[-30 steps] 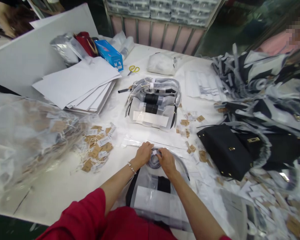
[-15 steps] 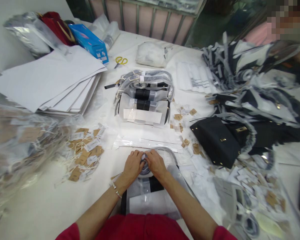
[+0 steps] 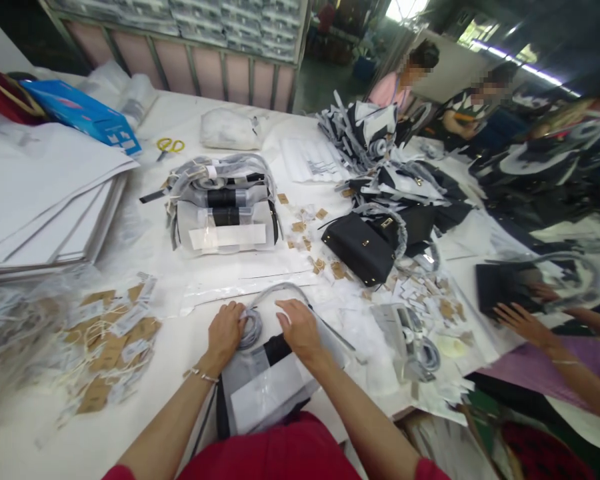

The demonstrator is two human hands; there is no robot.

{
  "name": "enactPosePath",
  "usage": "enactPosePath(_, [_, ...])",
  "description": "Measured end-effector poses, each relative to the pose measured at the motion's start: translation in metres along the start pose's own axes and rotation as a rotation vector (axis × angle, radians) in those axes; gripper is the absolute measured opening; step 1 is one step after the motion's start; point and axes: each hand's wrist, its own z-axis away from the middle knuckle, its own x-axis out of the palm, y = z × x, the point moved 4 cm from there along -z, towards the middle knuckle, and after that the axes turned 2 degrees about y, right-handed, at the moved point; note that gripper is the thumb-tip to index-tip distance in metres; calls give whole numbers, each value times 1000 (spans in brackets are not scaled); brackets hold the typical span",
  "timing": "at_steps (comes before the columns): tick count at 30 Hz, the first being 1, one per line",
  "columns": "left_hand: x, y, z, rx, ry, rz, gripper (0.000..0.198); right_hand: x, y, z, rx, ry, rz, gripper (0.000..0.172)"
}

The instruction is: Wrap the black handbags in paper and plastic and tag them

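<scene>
A handbag point(image 3: 280, 380) in clear plastic wrapping with a white paper band lies right in front of me. Its plastic-wrapped strap point(image 3: 251, 328) is wound into a coil at the top of the bag. My left hand point(image 3: 226, 333) grips the coil's left side with bent fingers. Over the bag's upper right side, my right hand point(image 3: 303, 332) is held apart from the coil, thumb and fingers spread with nothing in them. The bag's grey handle point(image 3: 285, 287) arches behind both hands.
Stacked wrapped bags point(image 3: 230, 220) stand ahead, with yellow scissors point(image 3: 170, 145) behind. Paper sheets point(image 3: 50, 193) and loose tags point(image 3: 113, 340) lie left. Black handbags point(image 3: 363, 247) lie right. A co-worker's hand point(image 3: 525, 323) rests by another black bag.
My right hand has come off the strap coil and moved right, its fingers opening. My left hand stays at the coil. The view has swung to the right.
</scene>
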Motion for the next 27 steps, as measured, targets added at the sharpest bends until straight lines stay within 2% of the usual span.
enactPosePath(3, [-1, -6, 11, -13, 19, -3, 14, -54, 60, 42, 231, 247, -81, 26])
enactPosePath(5, [-1, -9, 15, -37, 19, -9, 14, -76, 104, 69, 426, 316, -83, 26])
enactPosePath(7, [0, -10, 17, -57, 15, -17, 15, -85, 137, 87, 551, 326, -66, 28])
enactPosePath(9, [1, -10, 16, -68, 13, -21, 16, -82, 154, 92, 579, 261, -6, 29])
enactPosePath(12, [2, -10, 14, -66, 12, -22, 15, -66, 156, 76, 509, 121, 95, 28])
enactPosePath(16, [1, -10, 14, -75, 11, -20, 15, -43, 141, 40, 335, -43, 189, 17])
enactPosePath(19, [-1, -8, 15, -72, 7, -18, 15, -28, 130, 19, 197, -188, 280, 22])
enactPosePath(23, [-2, -7, 16, -83, 19, -6, 17, -15, 122, 10, 91, -350, 410, 27])
enactPosePath(27, [1, -10, 16, -90, 20, -1, 18, -13, 119, 9, 19, -456, 506, 26])
